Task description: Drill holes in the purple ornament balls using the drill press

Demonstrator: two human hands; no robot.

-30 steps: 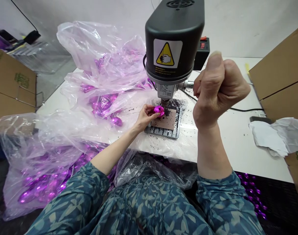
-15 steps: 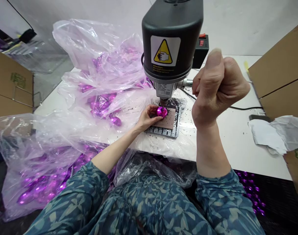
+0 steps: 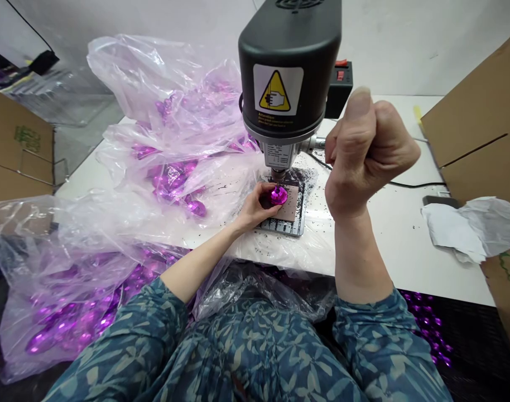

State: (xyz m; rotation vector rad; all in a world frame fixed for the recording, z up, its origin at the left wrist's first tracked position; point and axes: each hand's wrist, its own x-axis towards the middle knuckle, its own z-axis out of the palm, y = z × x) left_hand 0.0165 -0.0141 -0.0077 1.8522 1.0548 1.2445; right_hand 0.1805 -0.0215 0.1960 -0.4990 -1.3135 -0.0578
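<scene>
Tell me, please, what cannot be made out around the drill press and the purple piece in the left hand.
All in the head view:
Any drill bit tip: hidden by the shiny purple piece and the left hand.
Inside of the right hand: hidden by its closed fingers.
Top of the drill head: cut off by the top edge.
Small print on the warning label: too small to read.
Purple pieces in the plastic bag: blurred by the film.

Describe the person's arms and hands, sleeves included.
The left hand and right hand are bare, with no gloves, and the forearms are bare too. The left sleeve and right sleeve are teal-blue with a pale leaf print.
</scene>
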